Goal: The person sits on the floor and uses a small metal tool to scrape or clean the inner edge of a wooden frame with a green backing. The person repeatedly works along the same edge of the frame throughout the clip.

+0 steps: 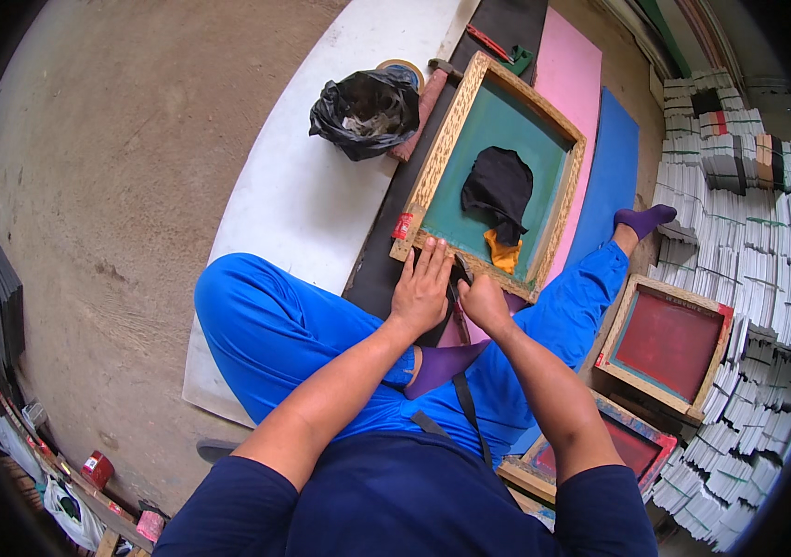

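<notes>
Our left hand (421, 290): fingers straight, nearly together, tips on the wooden frame's (447, 148) near edge | our right hand (486, 303): fingers curled by a dark object (460, 270), hold unclear to us | frame: just ahead, lying flat

Two hands (421, 293) (486, 304), one hammer (424, 110)
</notes>
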Demonstrator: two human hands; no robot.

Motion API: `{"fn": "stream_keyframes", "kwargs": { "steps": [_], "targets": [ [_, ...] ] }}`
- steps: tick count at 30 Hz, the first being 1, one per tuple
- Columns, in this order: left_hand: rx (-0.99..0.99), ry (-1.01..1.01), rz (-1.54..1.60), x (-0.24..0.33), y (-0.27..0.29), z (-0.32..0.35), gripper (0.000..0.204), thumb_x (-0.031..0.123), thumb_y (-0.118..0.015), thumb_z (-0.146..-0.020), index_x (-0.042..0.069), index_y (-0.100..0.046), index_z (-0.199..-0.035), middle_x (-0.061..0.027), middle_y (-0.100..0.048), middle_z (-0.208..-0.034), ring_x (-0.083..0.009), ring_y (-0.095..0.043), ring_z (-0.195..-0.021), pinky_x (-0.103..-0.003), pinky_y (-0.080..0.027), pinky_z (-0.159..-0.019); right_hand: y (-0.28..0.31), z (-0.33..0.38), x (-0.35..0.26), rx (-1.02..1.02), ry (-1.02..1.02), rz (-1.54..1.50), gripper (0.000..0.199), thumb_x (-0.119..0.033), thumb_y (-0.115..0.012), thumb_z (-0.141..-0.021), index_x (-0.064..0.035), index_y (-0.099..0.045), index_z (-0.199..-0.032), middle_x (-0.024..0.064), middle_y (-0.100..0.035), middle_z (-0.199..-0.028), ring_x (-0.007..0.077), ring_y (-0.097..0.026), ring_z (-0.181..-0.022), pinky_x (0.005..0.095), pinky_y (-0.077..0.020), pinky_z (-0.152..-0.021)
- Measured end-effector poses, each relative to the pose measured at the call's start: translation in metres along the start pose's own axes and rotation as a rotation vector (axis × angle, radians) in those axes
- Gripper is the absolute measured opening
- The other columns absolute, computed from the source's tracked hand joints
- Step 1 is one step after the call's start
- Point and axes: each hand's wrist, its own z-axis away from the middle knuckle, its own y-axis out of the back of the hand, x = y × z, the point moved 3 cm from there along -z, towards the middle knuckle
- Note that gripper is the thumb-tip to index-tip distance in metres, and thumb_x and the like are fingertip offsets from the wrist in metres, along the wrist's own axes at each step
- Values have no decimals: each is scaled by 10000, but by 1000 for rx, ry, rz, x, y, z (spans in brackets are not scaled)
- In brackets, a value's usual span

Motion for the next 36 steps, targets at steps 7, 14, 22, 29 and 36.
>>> {"fn": "stream_keyframes", "kwargs": {
  "steps": [7,14,22,29,36],
  "targets": [
    [-3,5,10,0,0,0,644,214,-672,-861,15,-570,-1464,-208,-400,-1668,-360,-291,-1598,-552,-234,-1285,-4,2,-1,7,-41,-6,410,-281,-646,-954,122,-716,-988,403,-688,-955,553,-696,-968,590,-555,-893],
    [10,-5,16,0,-3,-1,716,203,-722,-817,44,-537,-1490,-197,-378,-1680,-355,-273,-1605,-548,-263,-1281,-23,5,8,117,-32,-155,394,-300,-655,-965,75,-707,-1077,380,-701,-963,547,-698,-967,596,-552,-883],
    [2,2,37,-1,0,-1,681,183,-704,-818,35,-560,-1467,-198,-402,-1668,-349,-295,-1597,-553,-287,-1266,-30,-8,40,-37,125,-262,292,-251,-704,-997,39,-680,-977,182,-727,-725,282,-738,-595,421,-565,-515],
    [8,0,66,-3,0,0,649,175,-668,-846,18,-550,-1464,-205,-401,-1666,-355,-288,-1600,-553,-285,-1263,-2,7,23,-313,-70,-345,297,-265,-671,-1049,29,-632,-1042,106,-697,-729,176,-680,-532,327,-519,-414],
    [15,4,62,0,0,6,665,173,-685,-824,20,-565,-1460,-199,-413,-1658,-357,-307,-1591,-562,-302,-1256,14,3,15,-444,-142,-350,326,-266,-644,-1057,44,-617,-1152,134,-696,-783,211,-718,-613,363,-546,-436]
  ]
}}
